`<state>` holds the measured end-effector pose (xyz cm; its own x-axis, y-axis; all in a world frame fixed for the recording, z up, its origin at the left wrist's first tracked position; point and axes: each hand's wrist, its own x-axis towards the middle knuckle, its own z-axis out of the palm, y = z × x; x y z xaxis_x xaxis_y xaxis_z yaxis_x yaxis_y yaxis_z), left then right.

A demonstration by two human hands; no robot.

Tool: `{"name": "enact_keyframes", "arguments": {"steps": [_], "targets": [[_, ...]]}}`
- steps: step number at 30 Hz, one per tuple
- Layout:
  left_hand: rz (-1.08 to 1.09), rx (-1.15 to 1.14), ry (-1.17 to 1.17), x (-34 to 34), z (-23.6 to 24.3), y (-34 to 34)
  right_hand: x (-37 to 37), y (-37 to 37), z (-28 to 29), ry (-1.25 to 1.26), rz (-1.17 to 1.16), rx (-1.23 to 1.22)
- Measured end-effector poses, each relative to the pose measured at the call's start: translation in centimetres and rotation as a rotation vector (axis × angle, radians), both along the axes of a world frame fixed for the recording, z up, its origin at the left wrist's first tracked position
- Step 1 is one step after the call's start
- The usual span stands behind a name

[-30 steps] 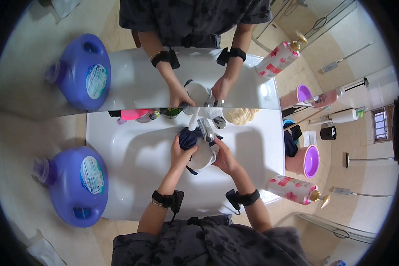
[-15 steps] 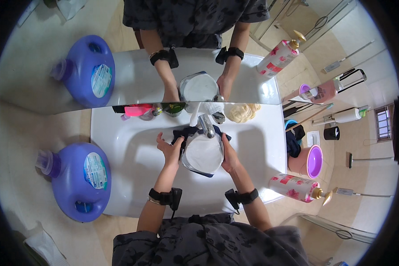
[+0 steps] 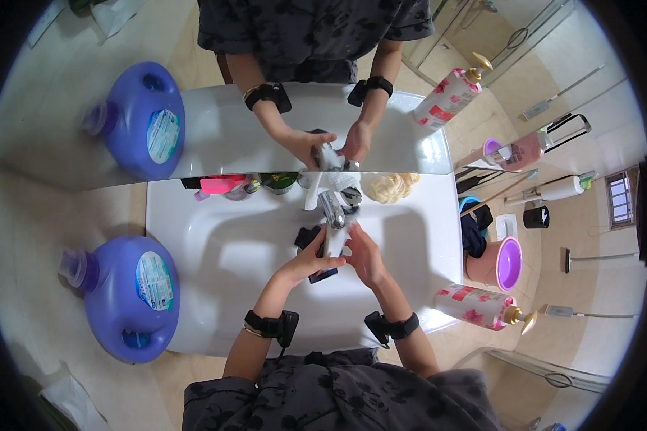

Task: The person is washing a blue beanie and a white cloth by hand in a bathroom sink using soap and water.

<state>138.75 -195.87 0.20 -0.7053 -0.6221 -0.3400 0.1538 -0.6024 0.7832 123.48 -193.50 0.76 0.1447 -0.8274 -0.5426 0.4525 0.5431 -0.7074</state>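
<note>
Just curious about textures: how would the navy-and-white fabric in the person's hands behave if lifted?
The navy-and-white fabric would probably flop, since it bunches between the left hand and right hand. It looks small, so likely light, though perhaps heavier if soaked: it sits beneath the shiny chrome faucet.

The left forearm point(image 3: 269, 298) and right forearm point(image 3: 393, 298) were extended forward and angled inward, the elbows set wider than the wrists. The left hand point(image 3: 300, 269) was curled into a grip. Just beside it the right hand point(image 3: 366, 256) was held, its fingers bent and directed forward, its thumb turned leftward.
</note>
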Motion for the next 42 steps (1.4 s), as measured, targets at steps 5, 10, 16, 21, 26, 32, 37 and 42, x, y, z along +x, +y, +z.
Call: {"name": "enact_keyframes", "arguments": {"steps": [5,10,16,21,26,32,37,42], "targets": [[0.168,0.202,-0.105,0.9,-4.1,0.0,-1.1,0.7,-2.4,0.208,0.307,-0.166],[0.222,0.321,-0.11,0.9,-1.6,-0.4,-0.1,0.8,-2.6,0.976,0.353,-0.649],[0.261,-0.016,-0.258,0.3,-0.9,-0.6,-0.5,0.0,-1.3,1.062,0.447,-0.542],[0.337,-0.022,-0.501,2.9,-4.1,-1.3,-3.1,-0.7,-1.4,0.703,0.382,-0.453],[0.485,-0.308,-0.701,1.7,-6.8,-1.1,-2.9,-1.5,-1.5,0.425,0.356,-0.356],[0.446,-0.215,-0.268,-0.6,-4.6,-0.5,-2.3,-2.9,-1.0,0.318,0.302,-0.099],[0.306,-0.685,-0.566,-0.1,-5.4,-0.8,-2.3,-2.8,-1.9,0.366,0.43,-0.092],[0.111,-0.302,-0.251,-0.3,-5.2,-0.4,-2.5,-3.0,-1.4,0.369,0.318,-0.118]]}}
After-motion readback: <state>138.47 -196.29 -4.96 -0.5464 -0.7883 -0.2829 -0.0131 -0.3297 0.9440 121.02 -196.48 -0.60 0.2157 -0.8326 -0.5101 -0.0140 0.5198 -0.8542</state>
